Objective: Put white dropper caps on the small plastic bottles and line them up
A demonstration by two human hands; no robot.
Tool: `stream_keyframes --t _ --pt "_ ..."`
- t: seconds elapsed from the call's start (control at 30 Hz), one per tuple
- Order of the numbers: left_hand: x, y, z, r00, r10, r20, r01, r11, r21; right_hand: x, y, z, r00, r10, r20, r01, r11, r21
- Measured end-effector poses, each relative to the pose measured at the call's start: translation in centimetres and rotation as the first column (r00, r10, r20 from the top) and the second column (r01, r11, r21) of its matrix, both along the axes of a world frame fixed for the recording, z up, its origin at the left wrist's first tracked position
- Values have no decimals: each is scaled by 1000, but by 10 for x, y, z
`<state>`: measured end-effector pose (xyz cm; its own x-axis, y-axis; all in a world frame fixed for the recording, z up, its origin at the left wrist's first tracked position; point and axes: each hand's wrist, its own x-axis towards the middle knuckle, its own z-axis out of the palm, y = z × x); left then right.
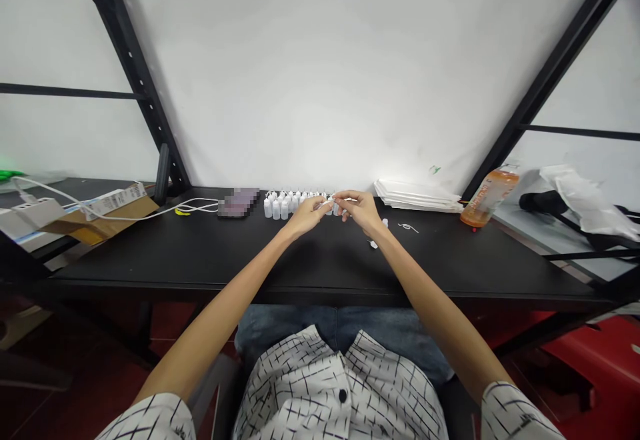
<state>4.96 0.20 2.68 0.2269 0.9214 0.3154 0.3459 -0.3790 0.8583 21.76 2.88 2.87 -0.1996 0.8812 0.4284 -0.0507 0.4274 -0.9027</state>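
Observation:
Both hands meet over the black table. My left hand (307, 216) is closed, with thumb and fingers pinching at a small white plastic piece (329, 201). My right hand (361, 212) is closed too, its thumb and index fingertips on the same piece from the right. The fingers cover most of it, so its exact kind is hidden. Several small white plastic squeeze bottles (277, 210) stand upright in rows behind and left of my left hand. Under my right wrist lie a small white cap-like piece (373, 245) and another small white piece (385, 223).
A stack of white sheets or envelopes (420, 197) lies against the wall. An orange drink bottle (489, 197) leans at the right. A purple blurred object (239, 203), white cable (165, 212) and opened cardboard box (103, 217) are at the left. A thin white strip (408, 227) lies at right.

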Motion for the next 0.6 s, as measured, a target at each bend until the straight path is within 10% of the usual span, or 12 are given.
stream_keyframes --t 0.6 --pt "-1 2 -2 999 -37 35 39 998 -41 -1 0 -3 999 31 28 -31 999 -15"
